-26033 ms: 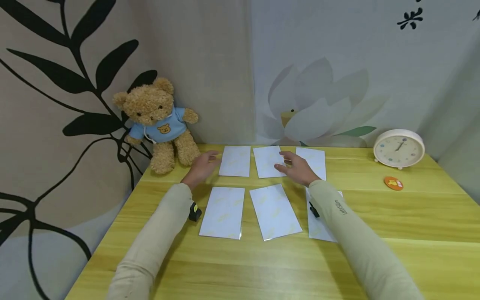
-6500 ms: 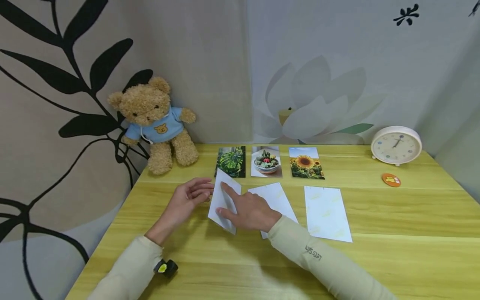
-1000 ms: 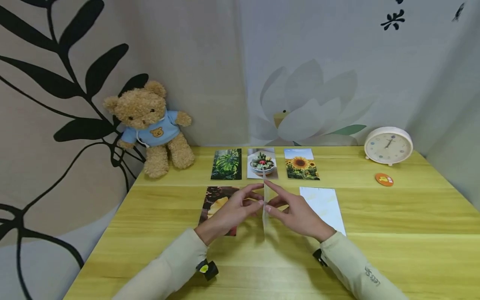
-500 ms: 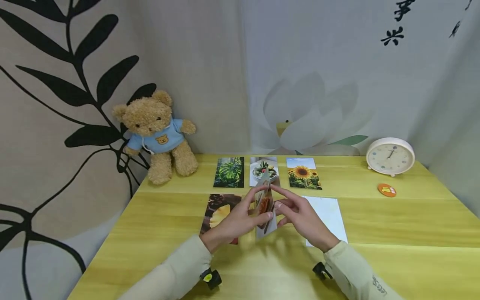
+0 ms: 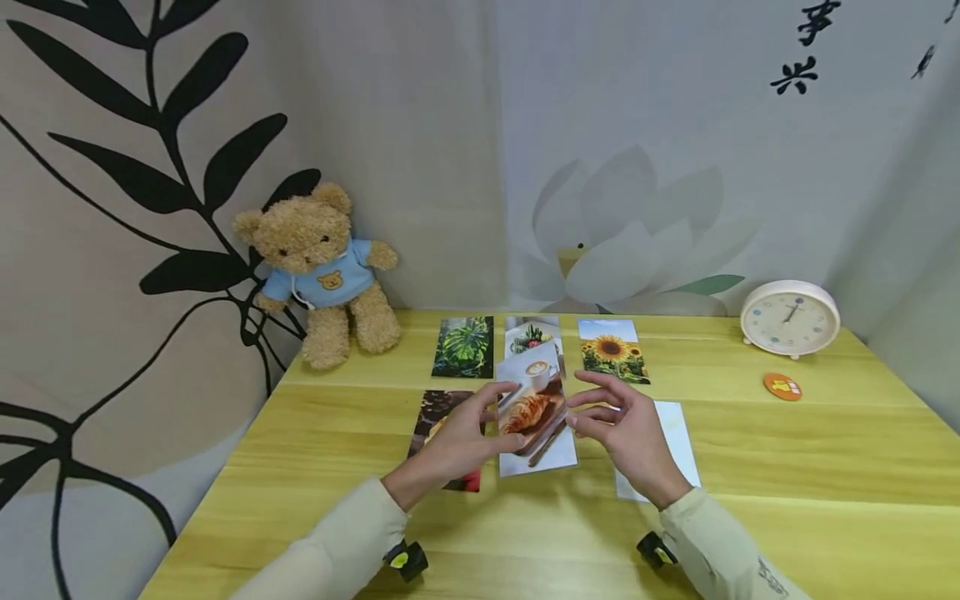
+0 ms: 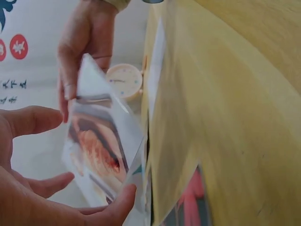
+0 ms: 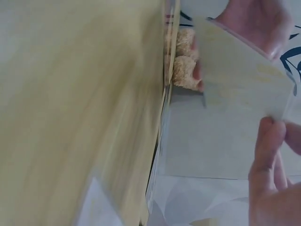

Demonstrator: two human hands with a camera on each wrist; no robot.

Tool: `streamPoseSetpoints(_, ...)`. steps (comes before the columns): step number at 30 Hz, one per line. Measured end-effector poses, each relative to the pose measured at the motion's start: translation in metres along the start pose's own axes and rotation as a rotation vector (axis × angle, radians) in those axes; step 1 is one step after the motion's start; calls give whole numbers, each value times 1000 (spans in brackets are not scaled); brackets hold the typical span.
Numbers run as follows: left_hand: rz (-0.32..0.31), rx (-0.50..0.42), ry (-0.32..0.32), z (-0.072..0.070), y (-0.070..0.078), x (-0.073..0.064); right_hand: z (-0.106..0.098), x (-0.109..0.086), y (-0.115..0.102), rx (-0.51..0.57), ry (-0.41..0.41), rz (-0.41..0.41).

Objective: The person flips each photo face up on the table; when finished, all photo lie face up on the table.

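Note:
A photo card (image 5: 534,408) printed with a croissant and a coffee cup is held above the table, its picture facing the head camera. My right hand (image 5: 626,425) pinches its right edge; the right wrist view shows the card's pale back between those fingertips (image 7: 273,127). My left hand (image 5: 457,433) is at the card's left edge, fingers spread and thumb in front of its lower part. In the left wrist view, gaps show between the fingers and the card. A dark card with a yellow shape (image 5: 465,479) lies partly under the left hand. A white-backed card (image 5: 678,433) lies beside the right hand.
Along the back lie a green leaf card (image 5: 462,347), a potted cactus card (image 5: 531,332), partly covered, and a sunflower card (image 5: 612,350). A teddy bear (image 5: 322,275) sits at the left. A white clock (image 5: 791,318) and an orange disc (image 5: 782,386) are at the right.
The croissant card has turned from edge-on to showing its picture. The right hand has shifted slightly right, and the left hand's fingers are spread at its left edge.

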State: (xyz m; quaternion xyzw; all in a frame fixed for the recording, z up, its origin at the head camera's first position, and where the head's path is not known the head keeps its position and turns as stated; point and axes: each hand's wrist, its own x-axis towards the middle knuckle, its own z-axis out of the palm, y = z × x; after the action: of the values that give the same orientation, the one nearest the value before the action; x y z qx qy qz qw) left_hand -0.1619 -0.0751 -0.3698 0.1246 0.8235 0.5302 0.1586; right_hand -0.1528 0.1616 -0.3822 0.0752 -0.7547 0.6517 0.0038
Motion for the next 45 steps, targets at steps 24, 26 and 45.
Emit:
streamPoseSetpoints(24, -14, 61, -83, -8, -4, 6, -12, -5, 5, -574, -121, -43)
streamPoseSetpoints(26, -15, 76, -98, -7, -5, 9, -13, -6, 6, -562, -168, -20)
streamPoseSetpoints(45, -13, 143, -182, -7, -13, 20, -10, -7, 12, -484, -354, 47)
